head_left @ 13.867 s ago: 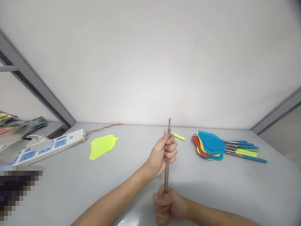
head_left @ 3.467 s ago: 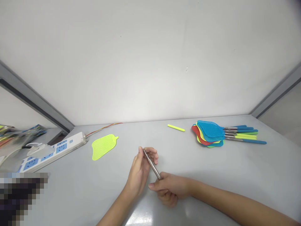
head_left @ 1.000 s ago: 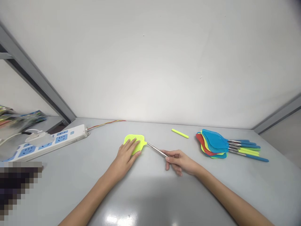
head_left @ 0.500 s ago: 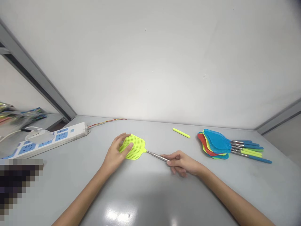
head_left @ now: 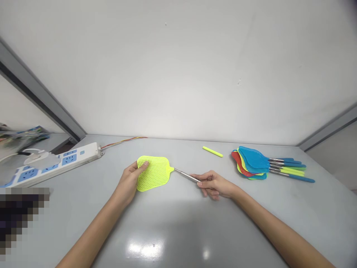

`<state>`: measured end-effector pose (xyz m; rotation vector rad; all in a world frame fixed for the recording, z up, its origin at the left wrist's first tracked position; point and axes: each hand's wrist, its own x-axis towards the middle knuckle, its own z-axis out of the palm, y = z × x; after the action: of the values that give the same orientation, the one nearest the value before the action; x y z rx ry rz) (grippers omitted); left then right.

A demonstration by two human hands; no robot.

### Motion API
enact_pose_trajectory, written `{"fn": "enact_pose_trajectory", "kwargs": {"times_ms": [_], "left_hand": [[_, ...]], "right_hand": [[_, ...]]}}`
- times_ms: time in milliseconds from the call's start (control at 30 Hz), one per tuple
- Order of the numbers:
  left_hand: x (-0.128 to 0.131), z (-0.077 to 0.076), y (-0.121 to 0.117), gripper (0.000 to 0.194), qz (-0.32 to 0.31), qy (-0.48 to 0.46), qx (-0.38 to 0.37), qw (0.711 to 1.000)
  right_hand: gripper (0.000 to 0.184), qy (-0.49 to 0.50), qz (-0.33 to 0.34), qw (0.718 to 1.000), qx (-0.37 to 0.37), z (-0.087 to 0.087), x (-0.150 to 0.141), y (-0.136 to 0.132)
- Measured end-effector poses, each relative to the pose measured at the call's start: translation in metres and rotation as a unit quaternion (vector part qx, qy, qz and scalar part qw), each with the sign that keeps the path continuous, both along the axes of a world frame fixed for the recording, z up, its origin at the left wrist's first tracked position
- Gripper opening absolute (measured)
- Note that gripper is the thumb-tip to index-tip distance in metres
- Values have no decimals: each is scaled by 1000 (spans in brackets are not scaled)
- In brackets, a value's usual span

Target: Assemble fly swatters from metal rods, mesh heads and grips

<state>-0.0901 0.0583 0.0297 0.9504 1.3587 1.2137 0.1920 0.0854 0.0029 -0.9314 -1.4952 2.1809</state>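
Observation:
Between my hands is a fly swatter (head_left: 154, 173) with a yellow-green mesh head and a thin metal rod. My left hand (head_left: 131, 182) pinches the outer left edge of the head, thumb on top and the other fingers behind it. My right hand (head_left: 213, 185) is closed on the right end of the metal rod, whose tip is hidden by the fingers. A loose yellow-green handle sleeve (head_left: 212, 152) lies on the table behind my right hand. Right of it rests a pile of fly swatters (head_left: 253, 160) with blue, red and yellow-green heads, their handles pointing right.
A white power strip (head_left: 80, 152) with plugs in it lies at the left, its thin red and yellow wires (head_left: 122, 141) running along the wall. Blurred packaged items (head_left: 23, 136) are at the far left. A white wall (head_left: 178, 74) rises behind the grey table (head_left: 173, 227).
My left hand has shifted to the left edge of the mesh head and closed on it. The head now looks tilted and raised. My right hand keeps hold of the rod.

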Motion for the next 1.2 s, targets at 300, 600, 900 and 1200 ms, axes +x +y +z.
{"fn": "enact_pose_trajectory", "kwargs": {"times_ms": [300, 600, 900, 1200], "left_hand": [[-4, 0, 0, 36, -10, 92, 15, 996], [-6, 5, 0, 33, -49, 211, 19, 976], [-2, 0, 1, 37, -33, 285, 18, 958], [0, -1, -1, 37, -23, 271, 12, 962]], "right_hand": [[50, 29, 68, 996, -43, 0, 8, 6], [45, 14, 112, 991, -71, 3, 11, 8], [45, 3, 100, 993, -55, 3, 10, 5], [44, 13, 94, 993, -66, 3, 10, 6]]}}
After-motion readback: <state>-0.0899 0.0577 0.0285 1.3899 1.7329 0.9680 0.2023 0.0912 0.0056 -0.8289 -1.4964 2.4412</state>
